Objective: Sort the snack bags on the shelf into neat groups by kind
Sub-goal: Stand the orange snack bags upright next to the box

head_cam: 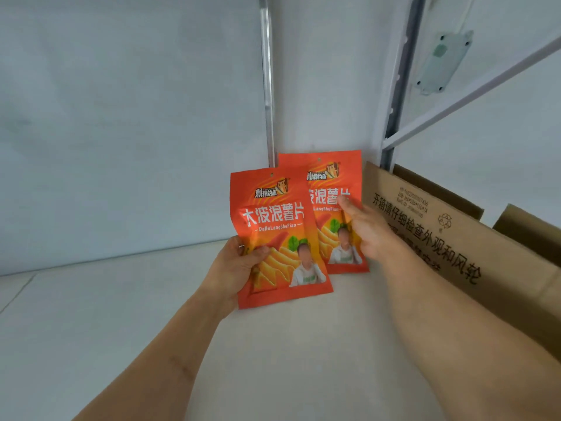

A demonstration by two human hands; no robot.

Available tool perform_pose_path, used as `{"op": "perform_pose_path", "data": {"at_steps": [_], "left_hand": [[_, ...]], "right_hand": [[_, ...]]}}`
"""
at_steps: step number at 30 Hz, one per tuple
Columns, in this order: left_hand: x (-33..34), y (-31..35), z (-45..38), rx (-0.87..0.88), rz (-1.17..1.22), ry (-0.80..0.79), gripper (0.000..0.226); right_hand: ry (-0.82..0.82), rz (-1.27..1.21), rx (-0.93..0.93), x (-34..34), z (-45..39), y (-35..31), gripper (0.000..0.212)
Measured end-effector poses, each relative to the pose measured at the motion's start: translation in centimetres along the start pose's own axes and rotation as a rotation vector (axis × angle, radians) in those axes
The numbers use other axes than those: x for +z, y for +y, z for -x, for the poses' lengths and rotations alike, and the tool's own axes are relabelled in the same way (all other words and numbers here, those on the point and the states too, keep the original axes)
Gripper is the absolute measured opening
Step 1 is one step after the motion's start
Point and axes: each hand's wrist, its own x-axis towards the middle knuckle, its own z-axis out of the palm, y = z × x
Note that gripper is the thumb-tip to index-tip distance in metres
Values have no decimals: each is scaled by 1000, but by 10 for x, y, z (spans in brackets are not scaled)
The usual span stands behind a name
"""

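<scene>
Two identical orange snack bags with white lettering are upright near the back of the pale shelf (121, 299). My left hand (233, 271) grips the front orange bag (273, 226) by its lower left edge, thumb on its face, holding it upright. The second orange bag (331, 180) stands just behind and to the right, close to the back wall, partly hidden by the front bag. My right hand (367, 229) holds that bag at its right side, thumb pressed on its front; its fingers are hidden behind the bag.
An open brown cardboard box (455, 238) with printed black characters stands at the right, close beside the second bag. A white metal shelf post and diagonal brace (455, 98) rise behind it. A grey back wall (121, 117) closes off the shelf.
</scene>
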Motion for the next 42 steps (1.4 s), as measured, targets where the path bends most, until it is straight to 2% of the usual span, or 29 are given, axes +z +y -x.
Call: {"op": "perform_pose_path", "data": {"at_steps": [4, 9, 14, 19, 22, 26, 29, 32, 36, 38, 40, 42], "left_hand": [[27, -9, -16, -5, -29, 50, 30], [51, -17, -25, 36, -124, 133, 33], [62, -18, -27, 61, -267, 230, 35], [66, -19, -25, 0, -376, 233, 40], [68, -17, -23, -34, -420, 241, 40], [72, -16, -18, -74, -522, 208, 41], [79, -14, -12, -67, -627, 199, 47], [86, -13, -10, -65, -662, 233, 53], [89, -14, -8, -32, -620, 300, 57], [88, -13, -5, -31, -582, 350, 68], [83, -12, -2, -33, -591, 410, 84], [72, -12, 5, -6, -673, 451, 86]], "right_hand": [[-41, 2, 29, 2, -20, 7, 58], [-115, -70, -18, 4, -28, 8, 64], [-214, 21, -55, 4, -37, 11, 84], [-242, 84, -26, 0, -34, 20, 47], [-246, 112, -28, -2, -34, 22, 36], [-253, 165, -23, -5, -34, 20, 28], [-258, 205, -27, -5, -34, 23, 33], [-223, 279, -55, -4, -38, 25, 41], [-66, 485, -111, -3, -45, 24, 80], [40, 640, -145, -1, -41, 22, 88], [166, 856, -248, 4, -27, 18, 88], [256, 1049, -427, 13, -9, 14, 76]]}}
